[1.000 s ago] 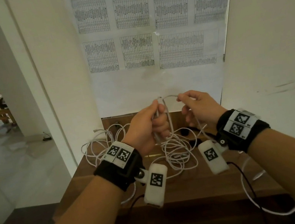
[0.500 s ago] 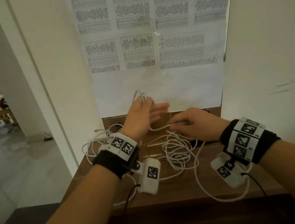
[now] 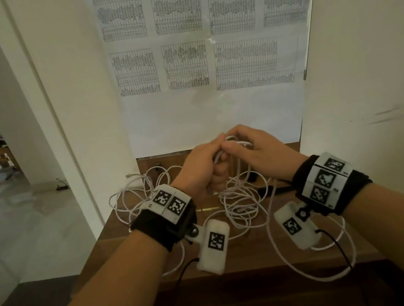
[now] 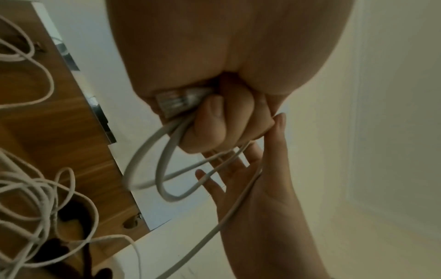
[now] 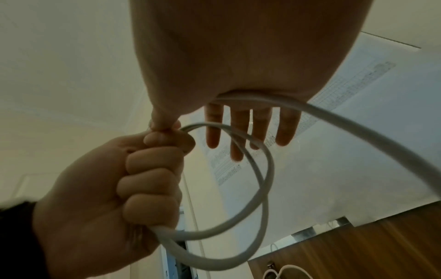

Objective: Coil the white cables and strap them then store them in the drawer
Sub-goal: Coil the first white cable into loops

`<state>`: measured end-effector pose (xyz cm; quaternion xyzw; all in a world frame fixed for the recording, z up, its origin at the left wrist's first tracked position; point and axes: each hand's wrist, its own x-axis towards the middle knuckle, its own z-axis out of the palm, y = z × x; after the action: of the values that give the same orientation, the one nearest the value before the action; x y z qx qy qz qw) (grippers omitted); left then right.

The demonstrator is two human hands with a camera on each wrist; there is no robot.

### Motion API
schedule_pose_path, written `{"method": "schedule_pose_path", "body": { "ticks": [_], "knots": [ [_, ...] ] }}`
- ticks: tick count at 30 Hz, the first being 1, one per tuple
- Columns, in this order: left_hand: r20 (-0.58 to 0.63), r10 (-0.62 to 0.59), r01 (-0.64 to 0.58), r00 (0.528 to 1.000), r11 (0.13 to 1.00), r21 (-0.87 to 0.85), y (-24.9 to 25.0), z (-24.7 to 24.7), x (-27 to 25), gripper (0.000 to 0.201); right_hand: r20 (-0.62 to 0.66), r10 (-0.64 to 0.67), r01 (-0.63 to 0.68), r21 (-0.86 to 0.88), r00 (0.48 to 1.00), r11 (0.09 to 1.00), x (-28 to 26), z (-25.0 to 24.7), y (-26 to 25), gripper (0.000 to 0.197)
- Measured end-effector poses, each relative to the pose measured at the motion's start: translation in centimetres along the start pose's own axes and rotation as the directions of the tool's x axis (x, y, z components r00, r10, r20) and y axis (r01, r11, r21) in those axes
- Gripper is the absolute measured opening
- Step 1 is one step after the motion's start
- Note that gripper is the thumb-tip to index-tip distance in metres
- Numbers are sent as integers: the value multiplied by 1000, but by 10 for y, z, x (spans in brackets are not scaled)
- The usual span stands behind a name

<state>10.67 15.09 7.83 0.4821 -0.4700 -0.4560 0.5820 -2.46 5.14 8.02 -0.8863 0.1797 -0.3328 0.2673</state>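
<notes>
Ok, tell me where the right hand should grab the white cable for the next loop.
Probably on the slack run crossing the right hand's palm, from above with thumb and fingers: that white cable section hangs free, whereas the left hand already grips the finished loops.

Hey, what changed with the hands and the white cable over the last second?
Half a second ago the left hand was open with cable looped over it; now it grips the coiled white cable in a fist. The right hand had dropped toward the desk to draw slack; it has come back up beside the left, laying another loop, fingers straight. The loose cable pile stays on the desk.
</notes>
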Motion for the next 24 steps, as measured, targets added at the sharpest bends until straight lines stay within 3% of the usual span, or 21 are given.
{"method": "schedule_pose_path", "body": {
  "ticks": [6, 10, 14, 18, 21, 24],
  "knots": [
    [28, 5, 1, 1000, 979, -206, -2, 1, 2, 50, -181, 65, -38, 150, 981, 988, 4, -1, -8, 40],
    [90, 18, 20, 996, 919, -394, -1, 8, 0, 49, -222, 153, -87, 280, 963, 956, 8, 4, -12, 42],
    [159, 65, 31, 985, 843, -537, 3, 8, 1, 45, -192, 177, -94, 377, 965, 921, 7, 4, -12, 37],
    [100, 115, -32, 988, 798, -602, 9, -2, 5, 40, -56, 348, -280, 485, 936, 828, 2, 7, -2, 39],
    [44, 144, -91, 989, 803, -589, 14, -11, 7, 38, 22, 403, -379, 386, 915, 841, -8, 12, 6, 41],
    [-59, 166, -170, 984, 808, -564, 21, -16, 10, 37, 121, 388, -404, 173, 914, 898, -18, 19, 16, 65]
  ]
}}
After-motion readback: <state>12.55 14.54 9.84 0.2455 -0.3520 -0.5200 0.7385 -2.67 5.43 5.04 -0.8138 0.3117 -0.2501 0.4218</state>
